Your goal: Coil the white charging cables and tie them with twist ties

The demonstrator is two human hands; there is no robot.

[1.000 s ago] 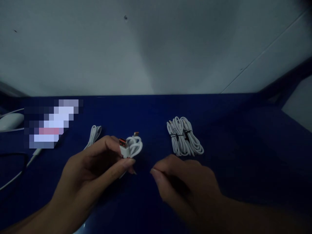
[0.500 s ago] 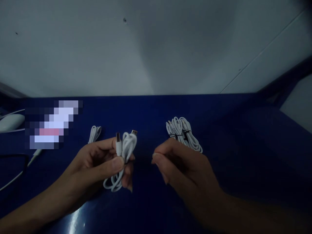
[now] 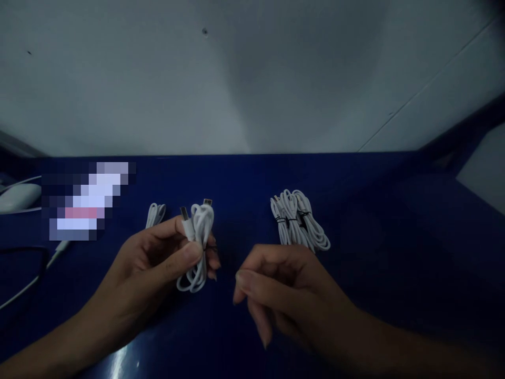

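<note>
My left hand [image 3: 158, 263] grips a coiled white USB cable [image 3: 202, 223] between thumb and fingers, its two metal plugs pointing up. A thin dark tie [image 3: 211, 248] shows at the middle of the coil, by my fingers. To the right of the cable, apart from it, is my right hand [image 3: 282, 289]. Its thumb and index finger are pressed together, and whatever may be between them is too small or hidden to make out. Beyond the right hand lies a pile of coiled white cables [image 3: 294, 213] with black ties.
Another coiled white cable [image 3: 157, 213] lies behind my left hand on the blue table [image 3: 221, 179]. At the left are a blurred-out bright object [image 3: 92, 197], a plugged-in white cord [image 3: 33, 281] and a white rounded object [image 3: 19, 197]. A pale wall [image 3: 158, 95] stands behind.
My right hand has moved down and slightly left, its lower fingers spreading a little. The cable in my left hand has risen slightly and turned.
</note>
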